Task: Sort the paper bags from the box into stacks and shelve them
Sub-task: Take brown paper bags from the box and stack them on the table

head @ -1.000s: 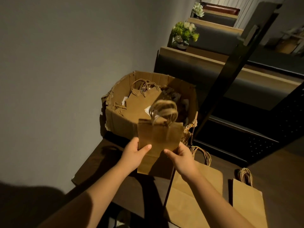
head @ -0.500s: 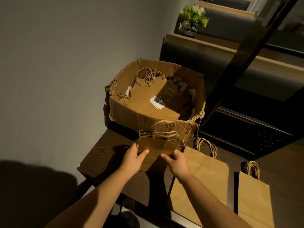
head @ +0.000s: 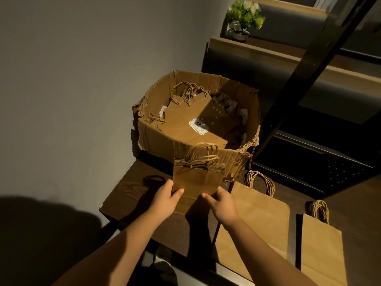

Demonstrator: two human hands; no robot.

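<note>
A small stack of brown paper bags (head: pixel 196 179) with twisted handles is held low over the dark wooden table (head: pixel 132 188), just in front of the box. My left hand (head: pixel 166 198) grips its lower left edge and my right hand (head: pixel 221 203) grips its lower right edge. The torn cardboard box (head: pixel 156 139) behind it holds several more brown bags, the top one (head: pixel 185 129) bearing a white label. A large bag (head: pixel 257 215) lies flat to the right of my hands. A narrower bag (head: pixel 321 248) lies further right.
A plain wall runs along the left. A dark slanted metal post (head: pixel 299 83) rises right of the box. A potted plant (head: pixel 243 19) stands on a wooden ledge behind. Dark shelving (head: pixel 321 153) sits to the right of the box.
The small stack of bags, held in both hands, has come down from in front of the box opening to just above the table. The handles have stopped swinging.
</note>
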